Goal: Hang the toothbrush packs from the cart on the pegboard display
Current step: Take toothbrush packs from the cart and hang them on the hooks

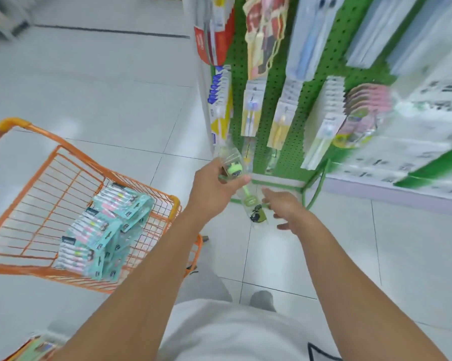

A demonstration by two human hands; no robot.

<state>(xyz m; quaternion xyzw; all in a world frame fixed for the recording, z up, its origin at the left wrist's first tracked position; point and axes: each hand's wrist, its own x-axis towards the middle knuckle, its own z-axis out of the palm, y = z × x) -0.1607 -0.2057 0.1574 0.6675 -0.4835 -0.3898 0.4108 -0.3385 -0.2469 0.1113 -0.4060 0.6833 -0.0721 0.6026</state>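
At frame centre the left hand (217, 178) is closed around a clear toothbrush pack (236, 173), its long axis slanting toward lower right. The right hand (284, 208), fingers loosely spread, reaches beside the pack's lower end, holding nothing. Beyond, upper right, stands the green pegboard (287, 152); teal packs (107, 230) remain in the cart (37, 178), left.

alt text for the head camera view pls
A left hand grips a clear green toothbrush pack near a green pegboard hung with packs; the right hand reaches open beside it. An orange cart holds teal packs.
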